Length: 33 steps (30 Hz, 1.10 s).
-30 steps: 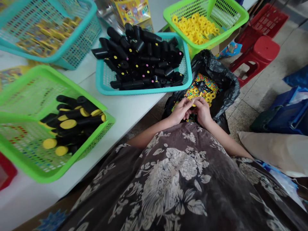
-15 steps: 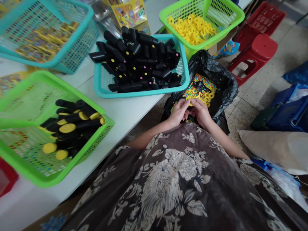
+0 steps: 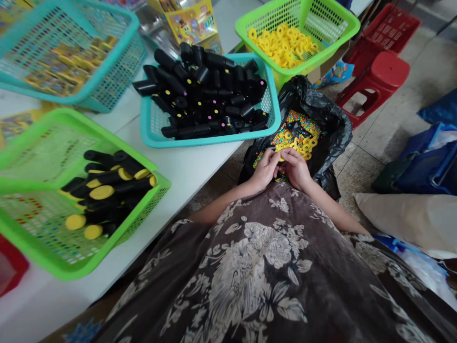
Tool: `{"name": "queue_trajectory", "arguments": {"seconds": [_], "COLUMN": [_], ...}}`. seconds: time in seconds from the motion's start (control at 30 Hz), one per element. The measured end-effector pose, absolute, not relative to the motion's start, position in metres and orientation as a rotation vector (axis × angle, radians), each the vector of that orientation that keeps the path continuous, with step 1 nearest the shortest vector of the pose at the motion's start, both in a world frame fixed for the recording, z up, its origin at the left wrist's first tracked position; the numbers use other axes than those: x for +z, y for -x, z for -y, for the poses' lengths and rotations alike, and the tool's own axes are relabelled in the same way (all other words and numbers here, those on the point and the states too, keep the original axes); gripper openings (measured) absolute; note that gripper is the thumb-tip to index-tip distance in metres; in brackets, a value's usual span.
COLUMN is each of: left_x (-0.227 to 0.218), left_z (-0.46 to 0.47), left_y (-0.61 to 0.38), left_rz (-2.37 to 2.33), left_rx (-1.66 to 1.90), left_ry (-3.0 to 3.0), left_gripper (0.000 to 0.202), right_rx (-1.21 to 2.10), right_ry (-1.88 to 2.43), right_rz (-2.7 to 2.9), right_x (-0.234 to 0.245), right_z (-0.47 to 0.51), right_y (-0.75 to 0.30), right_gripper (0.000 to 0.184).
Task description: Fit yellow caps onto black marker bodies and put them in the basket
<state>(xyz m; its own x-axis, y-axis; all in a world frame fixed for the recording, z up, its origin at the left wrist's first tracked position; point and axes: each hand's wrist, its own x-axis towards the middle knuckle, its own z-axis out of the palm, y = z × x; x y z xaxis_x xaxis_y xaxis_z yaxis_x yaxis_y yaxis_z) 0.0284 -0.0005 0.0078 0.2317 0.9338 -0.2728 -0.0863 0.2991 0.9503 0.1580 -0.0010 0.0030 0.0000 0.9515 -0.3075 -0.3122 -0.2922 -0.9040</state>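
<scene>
Over the black plastic bag, my two hands meet with their fingertips together. My left hand is closed around a black tube, whose dark end pokes out above the fingers. My right hand pinches a yellow round piece against the left fingers; most of it is covered. Just beyond the hands, loose yellow rings lie on small multicoloured beads inside the bag.
On the white table, a turquoise basket is heaped with black tubes. A green basket holds yellow-capped tubes, another green basket yellow rings. A second turquoise basket holds yellow packets. A red stool stands at the right.
A black tube end now shows above my left hand. The hands stay together over the bag, with the fingers slightly shifted. The view has moved a little.
</scene>
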Motion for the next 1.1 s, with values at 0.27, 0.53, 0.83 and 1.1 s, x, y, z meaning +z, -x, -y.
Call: {"name": "queue_trajectory", "arguments": {"seconds": [0.27, 0.53, 0.83, 1.1], "left_x": [0.015, 0.025, 0.021, 0.018], "left_z": [0.002, -0.004, 0.0, -0.001], "left_y": [-0.026, -0.019, -0.022, -0.014], "left_rz": [-1.059, -0.94, -0.919, -0.943], "left_rx": [0.93, 0.813, 0.839, 0.739], "left_ry": [-0.889, -0.757, -0.668, -0.686], "left_gripper": [0.04, 0.041, 0.044, 0.049], "right_rx": [1.539, 1.212, 0.753, 0.803], "right_ry": [1.273, 1.221, 1.224, 1.182], "right_rz": [0.843, 1.242, 1.57, 1.798], "right_x": [0.007, 0.006, 0.002, -0.004], "right_z": [0.001, 0.0, 0.006, 0.003], "right_y": [-0.162, -0.17, -0.173, -0.176], "right_gripper": [0.036, 0.057, 0.039, 0.042]}}
